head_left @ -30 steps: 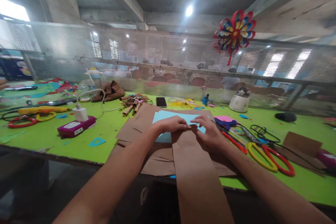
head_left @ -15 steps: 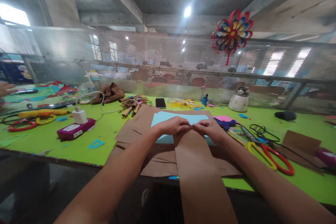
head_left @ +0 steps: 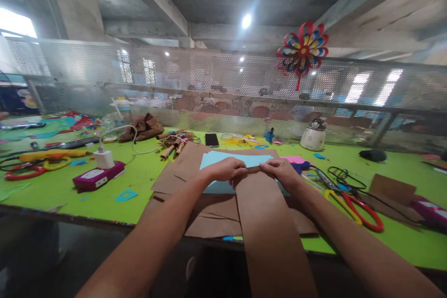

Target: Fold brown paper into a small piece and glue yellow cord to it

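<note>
A long strip of brown kraft paper (head_left: 272,223) runs from my hands down over the table's front edge toward me. My left hand (head_left: 226,170) pinches the left end of its far edge, and my right hand (head_left: 281,170) pinches the right end. Between them that edge shows a narrow folded band. Beneath my hands lie light blue paper sheets (head_left: 218,156), partly covered. Under those, brown paper sheets (head_left: 209,221) are spread out, some creased.
Red-and-yellow-handled scissors (head_left: 359,212) lie right with a black cable. A purple power strip (head_left: 99,176) with a white charger sits left. Behind are rolled brown paper tubes (head_left: 174,146), a phone (head_left: 211,140) and a white jug (head_left: 313,135). A paper flower (head_left: 303,50) hangs on the mesh screen.
My hands have moved slightly apart along the strip's far edge, and more of the folded band shows between them. The view has shifted a little. At far left, another person's hand has mostly left view.
</note>
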